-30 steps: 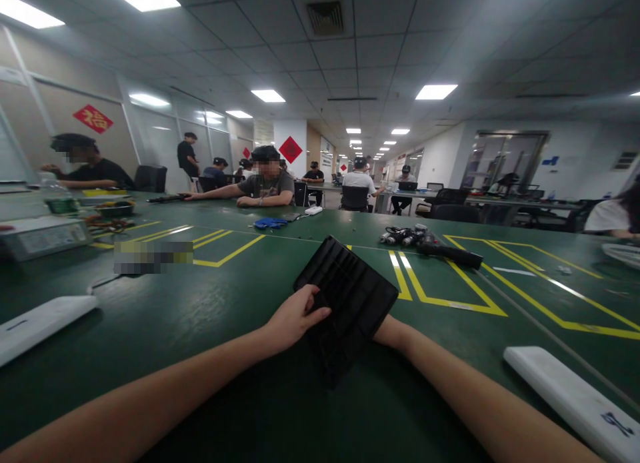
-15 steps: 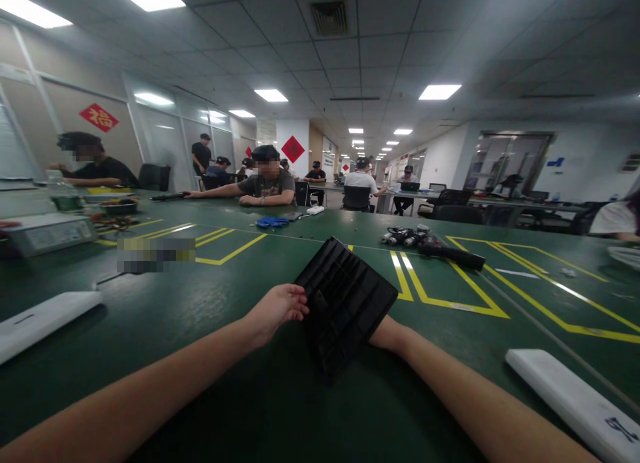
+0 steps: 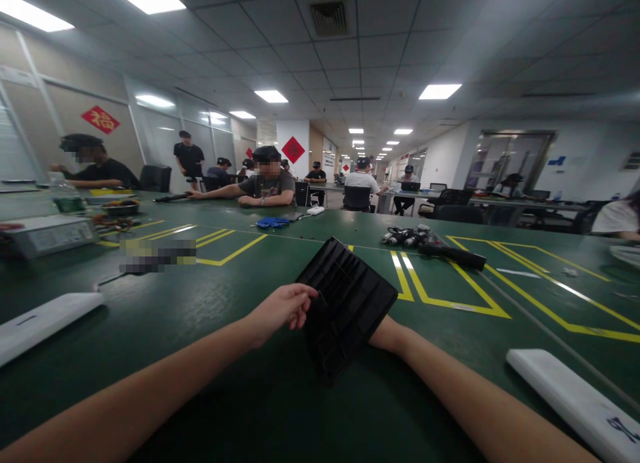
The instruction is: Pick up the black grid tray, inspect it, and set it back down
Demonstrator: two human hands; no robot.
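A black ribbed plastic panel is held tilted above the green table in front of me, its ribbed face turned towards me. My right hand grips it from behind at the lower right edge; most of those fingers are hidden by the panel. My left hand is at the panel's left side, fingers curled and pinched together, with the index fingertip against the ribbed face. Whatever lies between the left fingertips is too small and dark to make out.
Yellow tape marks boxes on the green table. White power-bank-like blocks lie left and right. Beyond are black cylindrical parts, a black tube, a blue cloth-like item and a grey box. Several people sit around.
My left hand has shifted slightly right and its index finger now reaches further onto the panel. The panel and my right hand stay almost still. A standing person in the background has turned.
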